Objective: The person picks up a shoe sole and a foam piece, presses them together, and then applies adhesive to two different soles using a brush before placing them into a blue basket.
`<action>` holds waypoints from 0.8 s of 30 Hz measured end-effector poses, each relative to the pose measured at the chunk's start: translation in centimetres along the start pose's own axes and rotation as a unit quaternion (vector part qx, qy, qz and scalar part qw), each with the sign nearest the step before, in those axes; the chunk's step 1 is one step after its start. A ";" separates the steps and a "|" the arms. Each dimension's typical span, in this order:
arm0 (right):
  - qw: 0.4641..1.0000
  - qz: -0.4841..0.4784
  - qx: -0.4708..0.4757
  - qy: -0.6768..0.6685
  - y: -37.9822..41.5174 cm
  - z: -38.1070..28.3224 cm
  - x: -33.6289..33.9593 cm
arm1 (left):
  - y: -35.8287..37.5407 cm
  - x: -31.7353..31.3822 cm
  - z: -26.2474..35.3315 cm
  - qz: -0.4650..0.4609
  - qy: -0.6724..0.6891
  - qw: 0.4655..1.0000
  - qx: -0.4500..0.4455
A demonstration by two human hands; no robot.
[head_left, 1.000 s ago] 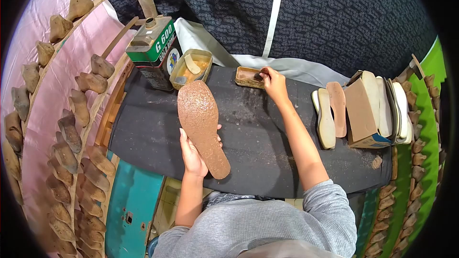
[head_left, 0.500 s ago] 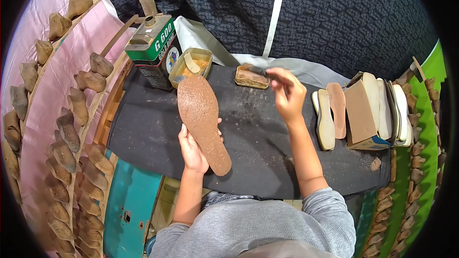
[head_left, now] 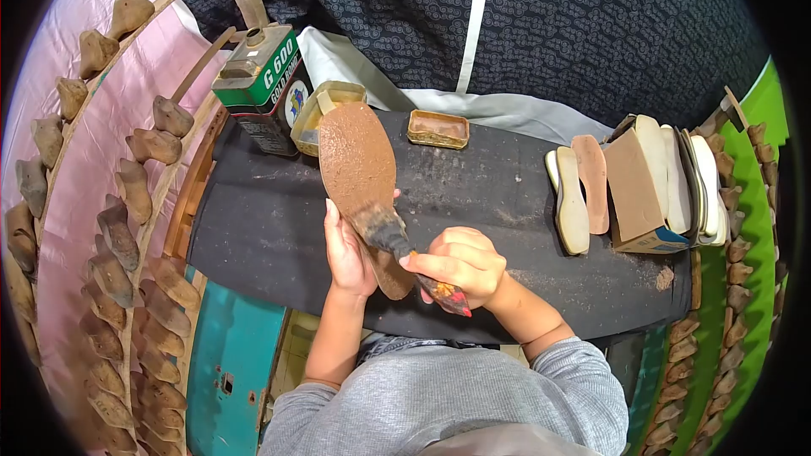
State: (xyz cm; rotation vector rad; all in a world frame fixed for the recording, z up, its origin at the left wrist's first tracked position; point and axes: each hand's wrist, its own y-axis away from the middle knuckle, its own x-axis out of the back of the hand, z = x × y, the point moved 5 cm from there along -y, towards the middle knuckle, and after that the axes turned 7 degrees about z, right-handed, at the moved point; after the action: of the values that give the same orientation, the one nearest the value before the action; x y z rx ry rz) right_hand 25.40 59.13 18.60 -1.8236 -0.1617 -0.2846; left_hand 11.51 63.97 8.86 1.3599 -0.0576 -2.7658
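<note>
A brown sole point(head_left: 356, 150) with a rough surface is held up over the dark table by my left hand point(head_left: 348, 255), whose fingers go behind its edge. My right hand point(head_left: 463, 268) is closed around the handle of a brush point(head_left: 390, 233). The dark, blurred bristles lie against the narrow middle part of the sole. Beyond the sole stand a yellowish tub point(head_left: 307, 125) and a small rectangular container point(head_left: 438, 128) with brown residue inside.
A green and black can point(head_left: 263, 89) stands at the table's back left. Pale soles point(head_left: 572, 203) and a cardboard box point(head_left: 639, 190) with more soles stand at the right. Racks of wooden shoe lasts point(head_left: 120, 230) flank the table point(head_left: 507, 169).
My right hand has come down from the small rectangular container to the sole with the brush. My left hand still holds the sole, which has shifted slightly.
</note>
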 end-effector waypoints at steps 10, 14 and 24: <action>0.998 0.040 -0.037 -0.006 0.3 0.4 0.6 | 0.3 -0.2 -1.0 -0.004 0.005 1.000 0.024; 0.999 0.003 -0.044 -0.022 0.3 -0.4 0.7 | 0.2 0.0 -0.9 -0.010 -0.003 0.999 0.035; 0.999 0.038 -0.027 0.002 0.6 -0.3 0.7 | 0.6 -0.1 -1.8 -0.022 0.019 0.999 0.025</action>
State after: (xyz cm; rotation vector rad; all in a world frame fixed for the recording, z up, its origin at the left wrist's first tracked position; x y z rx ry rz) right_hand 26.19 58.69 18.32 -1.8772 -0.0813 -0.2409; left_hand 13.03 63.32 7.92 1.4423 -0.0973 -2.7903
